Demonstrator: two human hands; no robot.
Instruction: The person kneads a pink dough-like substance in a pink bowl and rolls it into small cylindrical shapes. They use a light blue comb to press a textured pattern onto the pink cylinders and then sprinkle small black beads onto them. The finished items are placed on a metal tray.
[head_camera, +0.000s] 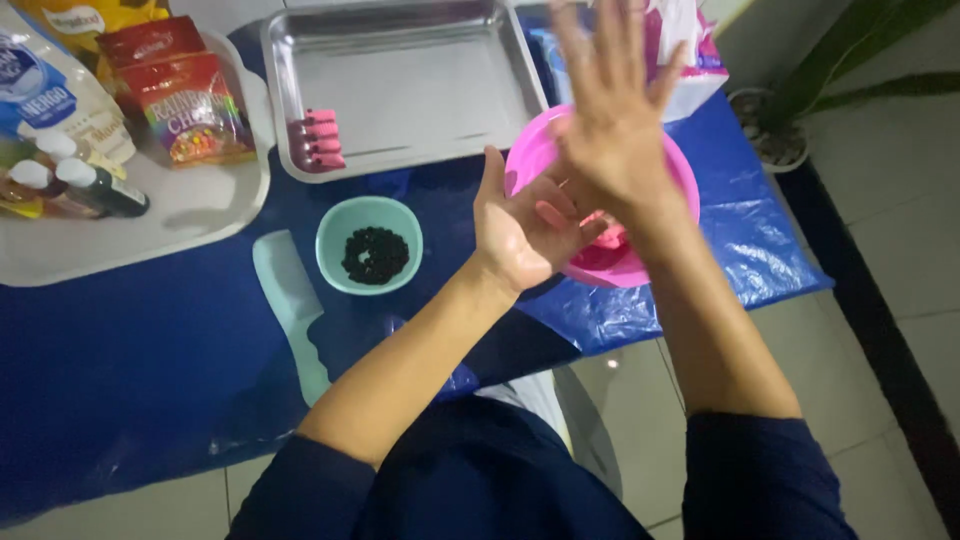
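Two bare hands hover over the round pink plastic bowl (672, 170), which sits on the blue plastic sheet (770, 240) covering the bench. The left hand (520, 225) is wide open, palm up, holding nothing. The right hand (612, 120) is spread flat just above it, also empty. I think a sticky bit could drop from the hands and miss the pink bowl, or an arm could bump it. Left of the pink bowl stands a small green bowl of dark beads (369, 243). Behind both lies a shiny metal tray (420, 80).
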